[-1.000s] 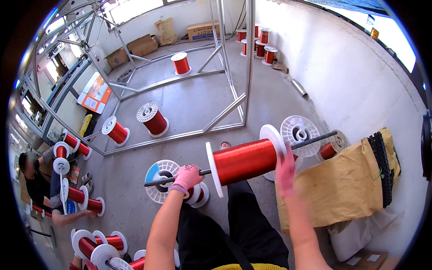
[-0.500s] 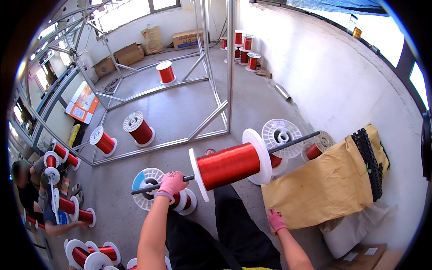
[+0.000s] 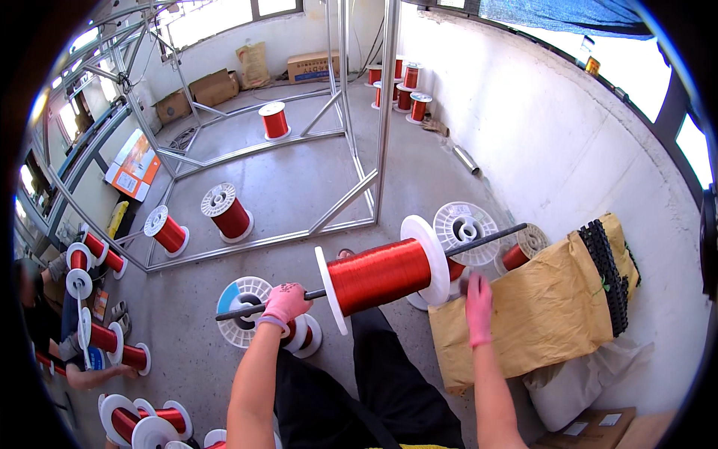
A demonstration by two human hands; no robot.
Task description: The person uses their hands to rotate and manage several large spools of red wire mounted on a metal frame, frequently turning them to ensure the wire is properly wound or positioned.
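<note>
- Left grip (image 3: 286, 301), pink-gloved, is closed around a dark rod (image 3: 490, 239) just left of the red wire spool (image 3: 380, 278), probably to steady it.
- The red wire spool lies sideways, threaded on the rod between both hands, so the rod likely bears its weight through the core.
- Right grip (image 3: 479, 308), also gloved, is raised beside the spool's right flange, near the brown sack (image 3: 531, 322); nothing shows in it, and I cannot tell how wide its fingers are or whether they touch.
- The rod's ends pass over a left flanged spool (image 3: 258, 290) and a right flanged spool (image 3: 452, 219), perhaps serving as props.
- Beyond, a metal frame (image 3: 382, 150) stands on the floor (image 3: 299, 191).
</note>
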